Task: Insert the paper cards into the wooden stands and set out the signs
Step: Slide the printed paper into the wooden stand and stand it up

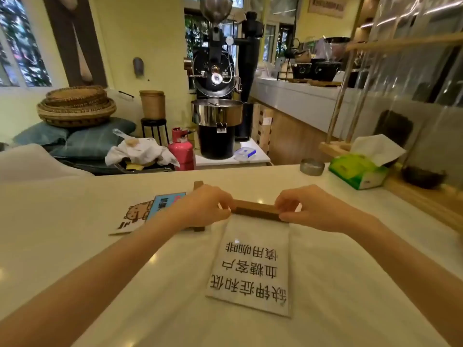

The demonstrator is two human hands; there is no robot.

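Head view: at centre frame, your left hand [205, 209] and right hand [310, 209] pinch opposite ends of a wooden stand [255, 210] on the pale worktop [75, 246], fingers [288, 205] pressed together around the wood. A grey paper card [253, 264] printed with black characters lies flat, its far edge touching the stand and the rest reaching toward the lower frame. Left of centre, just beside your left hand, lie a cat card [132, 219] and a blue card [162, 204]. Another wooden stand [199, 185] shows partly behind your left hand. At right sits a green tissue pack [358, 171].
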